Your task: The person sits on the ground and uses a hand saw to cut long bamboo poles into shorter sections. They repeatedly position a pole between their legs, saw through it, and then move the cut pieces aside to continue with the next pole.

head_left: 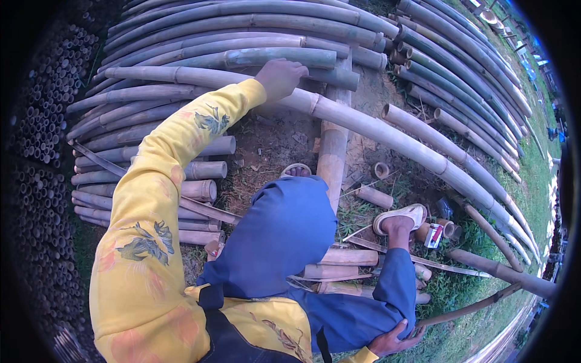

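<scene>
My left hand (281, 79), at the end of a yellow flowered sleeve, is closed over a long pale bamboo pole (375, 129). The pole slants across from the upper left to the lower right, passing over a thick bamboo log (333, 151). Just beyond the hand lies a greenish bamboo pole (278, 57). My right hand (396, 340) rests on my blue-trousered leg near the lower edge, its fingers apart and holding nothing.
Stacked bamboo poles (242, 24) fill the far side, with more poles (466, 78) at the right. Short bamboo pieces (348, 257) lie around my sandalled feet. A small red-and-white packet (433, 236) sits by the right foot. Cut bamboo ends (54, 91) are piled at the left.
</scene>
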Action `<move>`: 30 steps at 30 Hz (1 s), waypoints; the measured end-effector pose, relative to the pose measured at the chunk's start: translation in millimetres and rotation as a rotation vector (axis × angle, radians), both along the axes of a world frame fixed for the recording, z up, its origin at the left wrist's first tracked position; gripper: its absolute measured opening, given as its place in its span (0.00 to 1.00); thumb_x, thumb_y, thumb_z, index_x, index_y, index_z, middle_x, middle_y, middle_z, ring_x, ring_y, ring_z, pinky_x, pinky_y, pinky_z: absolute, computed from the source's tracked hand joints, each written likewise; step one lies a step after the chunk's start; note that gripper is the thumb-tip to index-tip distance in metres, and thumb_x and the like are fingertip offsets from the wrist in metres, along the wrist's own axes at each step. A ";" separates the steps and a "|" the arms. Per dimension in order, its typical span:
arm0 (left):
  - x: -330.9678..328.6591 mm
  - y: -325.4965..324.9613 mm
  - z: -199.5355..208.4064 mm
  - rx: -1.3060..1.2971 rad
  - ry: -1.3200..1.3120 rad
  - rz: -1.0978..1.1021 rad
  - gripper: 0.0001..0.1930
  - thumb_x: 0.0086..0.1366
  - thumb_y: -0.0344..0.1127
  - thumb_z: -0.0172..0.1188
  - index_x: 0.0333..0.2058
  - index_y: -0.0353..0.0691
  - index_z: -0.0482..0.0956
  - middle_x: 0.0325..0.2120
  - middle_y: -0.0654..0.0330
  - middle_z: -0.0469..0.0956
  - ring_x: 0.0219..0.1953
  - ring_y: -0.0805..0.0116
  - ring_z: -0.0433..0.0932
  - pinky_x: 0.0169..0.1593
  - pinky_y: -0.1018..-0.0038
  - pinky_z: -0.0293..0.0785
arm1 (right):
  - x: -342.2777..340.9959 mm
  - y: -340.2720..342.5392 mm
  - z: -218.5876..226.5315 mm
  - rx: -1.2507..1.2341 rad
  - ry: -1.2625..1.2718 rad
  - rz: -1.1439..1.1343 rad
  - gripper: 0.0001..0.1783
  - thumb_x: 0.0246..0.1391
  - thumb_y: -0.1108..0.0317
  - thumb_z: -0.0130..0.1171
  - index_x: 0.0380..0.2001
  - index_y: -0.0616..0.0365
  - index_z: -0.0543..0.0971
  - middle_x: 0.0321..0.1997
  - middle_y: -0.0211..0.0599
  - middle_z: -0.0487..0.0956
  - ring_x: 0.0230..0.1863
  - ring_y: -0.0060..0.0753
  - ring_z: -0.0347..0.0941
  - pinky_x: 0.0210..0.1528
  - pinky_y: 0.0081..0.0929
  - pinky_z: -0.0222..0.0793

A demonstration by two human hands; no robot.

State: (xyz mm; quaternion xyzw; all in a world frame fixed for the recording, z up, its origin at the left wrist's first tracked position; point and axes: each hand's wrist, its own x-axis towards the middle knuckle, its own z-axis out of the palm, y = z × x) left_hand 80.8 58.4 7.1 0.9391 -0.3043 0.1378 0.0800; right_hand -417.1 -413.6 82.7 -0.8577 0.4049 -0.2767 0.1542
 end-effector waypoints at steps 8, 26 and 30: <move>0.4 -255.1 -25.1 -0.005 0.079 -0.255 0.31 0.58 0.56 0.70 0.48 0.34 0.74 0.44 0.48 0.79 0.51 0.52 0.79 0.56 0.61 0.72 | -2.4 9.3 2.8 0.073 -0.071 -0.014 0.36 0.61 0.68 0.62 0.69 0.67 0.62 0.69 0.53 0.65 0.66 0.54 0.66 0.68 0.52 0.62; 9.0 -164.0 30.5 0.145 0.674 -0.159 0.29 0.44 0.45 0.72 0.45 0.37 0.82 0.40 0.42 0.84 0.44 0.44 0.83 0.51 0.54 0.77 | 1.2 15.7 8.5 0.064 -0.088 0.024 0.36 0.60 0.73 0.64 0.68 0.67 0.62 0.67 0.52 0.64 0.66 0.52 0.64 0.71 0.48 0.58; 7.9 -31.2 60.4 0.127 0.764 -0.100 0.29 0.42 0.43 0.72 0.44 0.35 0.81 0.41 0.42 0.83 0.47 0.44 0.81 0.54 0.56 0.76 | 3.8 15.7 10.0 0.045 -0.071 0.030 0.36 0.60 0.71 0.65 0.68 0.66 0.63 0.67 0.53 0.65 0.65 0.53 0.66 0.70 0.49 0.60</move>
